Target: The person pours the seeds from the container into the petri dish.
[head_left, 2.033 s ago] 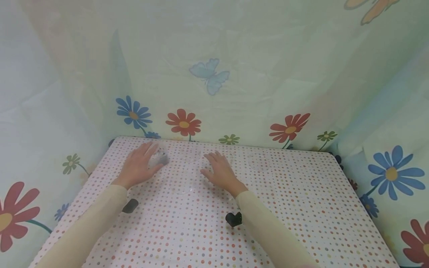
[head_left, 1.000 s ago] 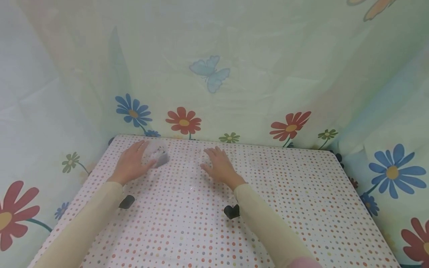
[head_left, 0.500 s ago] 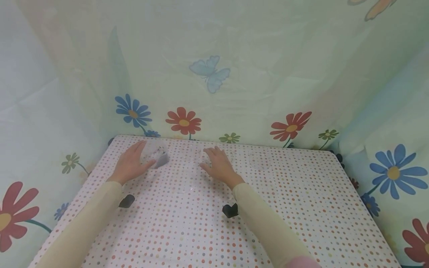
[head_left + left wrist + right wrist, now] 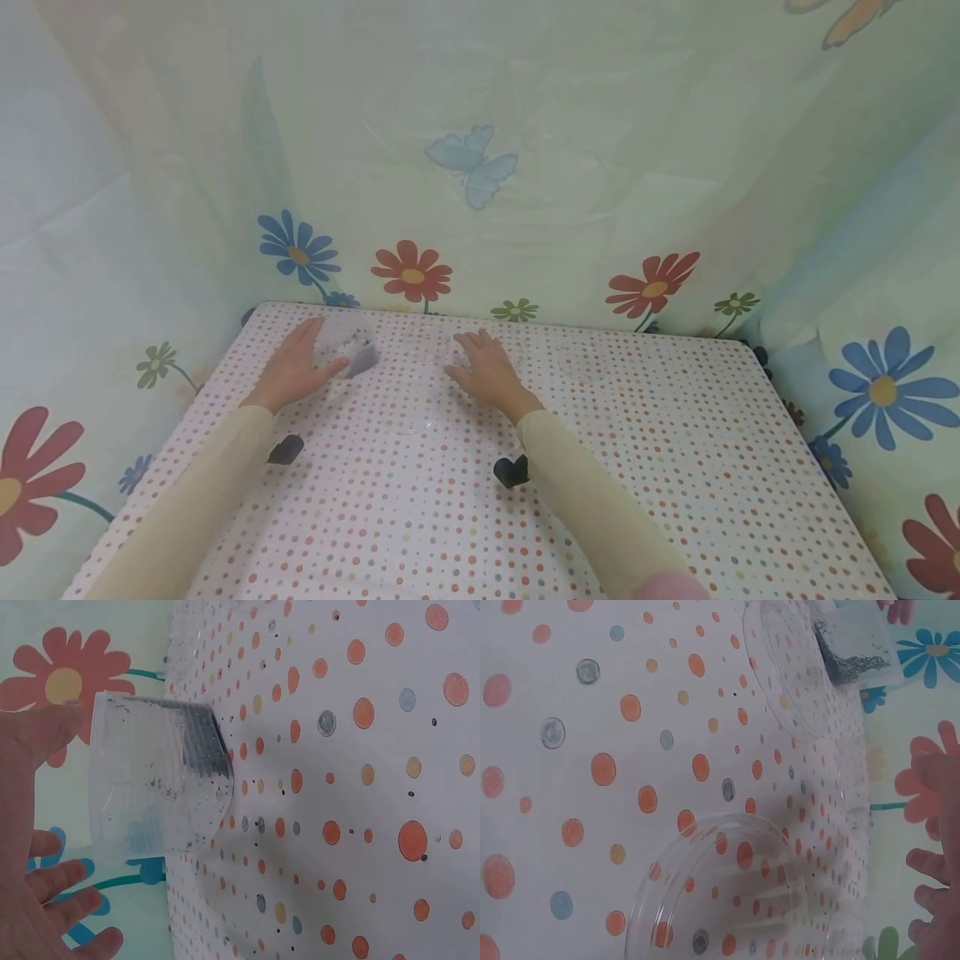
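A clear plastic cup (image 4: 363, 358) with dark grains along one side stands at the back left of the dotted table (image 4: 675, 467). My left hand (image 4: 294, 367) is just left of it, thumb and fingers apart. In the left wrist view the thumb comes near the rim of the cup (image 4: 150, 780), and the other fingers are spread below. My right hand (image 4: 491, 373) hovers over the table's back middle, fingers loosely bent, holding nothing. Under it in the right wrist view lies a clear round lid (image 4: 735, 889); another clear lid (image 4: 787, 682) lies closer to the cup.
More clear round pieces lie along the back, including one clear disc (image 4: 581, 362) right of my right hand. A flower-printed curtain (image 4: 570, 167) rises behind the table and at both sides. Small black pieces (image 4: 512, 472) show beside both sleeves.
My left hand has drawn slightly left from the cup, which now shows more fully. My right hand has shifted a little left and back. The last half second shows hardly any motion.
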The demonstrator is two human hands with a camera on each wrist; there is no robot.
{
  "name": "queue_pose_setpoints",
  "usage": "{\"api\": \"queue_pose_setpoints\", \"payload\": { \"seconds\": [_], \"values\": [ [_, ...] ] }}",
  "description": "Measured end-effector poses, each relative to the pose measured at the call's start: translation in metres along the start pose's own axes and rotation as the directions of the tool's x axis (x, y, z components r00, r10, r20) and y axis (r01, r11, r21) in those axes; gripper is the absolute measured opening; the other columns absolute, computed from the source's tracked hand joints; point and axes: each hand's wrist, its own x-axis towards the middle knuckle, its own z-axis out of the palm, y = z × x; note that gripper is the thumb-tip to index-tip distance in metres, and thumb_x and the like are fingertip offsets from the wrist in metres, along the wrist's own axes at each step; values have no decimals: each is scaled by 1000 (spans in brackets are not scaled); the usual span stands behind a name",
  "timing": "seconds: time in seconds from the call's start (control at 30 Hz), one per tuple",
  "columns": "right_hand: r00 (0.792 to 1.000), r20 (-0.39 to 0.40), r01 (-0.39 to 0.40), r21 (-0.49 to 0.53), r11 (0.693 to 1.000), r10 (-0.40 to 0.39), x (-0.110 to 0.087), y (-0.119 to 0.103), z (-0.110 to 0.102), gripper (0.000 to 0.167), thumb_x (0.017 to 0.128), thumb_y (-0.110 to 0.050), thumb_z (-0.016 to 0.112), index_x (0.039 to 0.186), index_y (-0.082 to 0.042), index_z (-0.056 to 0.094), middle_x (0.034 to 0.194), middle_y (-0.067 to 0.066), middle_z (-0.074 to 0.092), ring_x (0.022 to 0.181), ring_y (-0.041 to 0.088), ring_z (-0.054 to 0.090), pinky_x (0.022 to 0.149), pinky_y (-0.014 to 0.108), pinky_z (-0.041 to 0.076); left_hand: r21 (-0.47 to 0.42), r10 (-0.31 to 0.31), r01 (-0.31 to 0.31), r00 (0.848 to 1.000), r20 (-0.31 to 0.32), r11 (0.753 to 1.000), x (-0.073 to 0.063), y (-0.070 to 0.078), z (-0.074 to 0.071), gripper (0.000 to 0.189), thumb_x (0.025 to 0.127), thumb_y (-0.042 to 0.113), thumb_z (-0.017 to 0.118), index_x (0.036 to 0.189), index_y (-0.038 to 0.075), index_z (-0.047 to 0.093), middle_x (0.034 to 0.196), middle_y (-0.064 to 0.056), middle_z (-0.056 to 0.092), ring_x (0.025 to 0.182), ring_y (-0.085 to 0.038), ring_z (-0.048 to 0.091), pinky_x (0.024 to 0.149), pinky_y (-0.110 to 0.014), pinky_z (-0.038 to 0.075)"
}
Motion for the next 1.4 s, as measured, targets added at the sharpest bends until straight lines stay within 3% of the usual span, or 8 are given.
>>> {"api": "queue_pose_setpoints", "payload": {
  "seconds": [0.4,0.8,1.17,1.4],
  "values": [
    [1000,-6,-25,9,1000,26,4,2,4,60,96,-44,52,147,-16,38,155,9,37,150,31,18,123,48,15,-69,-37,39,999,21,997,2,-5,5,103,85,60,60,157,13,2,163,-19,5,148,-44,9,116,-65,15],
    [998,20,-57,29,998,56,8,1,9,61,96,-44,53,148,-18,36,156,8,35,151,29,17,123,48,15,-107,-30,30,1000,9,994,5,-10,11,108,82,54,69,157,14,1,163,-19,6,148,-44,11,116,-65,17],
    [999,19,-37,9,999,37,14,5,15,60,97,-42,52,147,-13,38,155,11,36,149,31,21,123,46,17,-129,-80,83,996,32,988,13,-9,17,111,80,53,72,157,17,-1,164,-17,3,149,-43,8,116,-66,16],
    [999,27,-43,6,999,43,16,4,17,61,97,-42,51,148,-12,36,155,12,35,149,31,21,124,46,15,-143,-80,82,997,18,986,16,-11,20,113,80,50,74,157,15,-2,163,-19,4,149,-43,8,116,-65,16]
  ]
}}
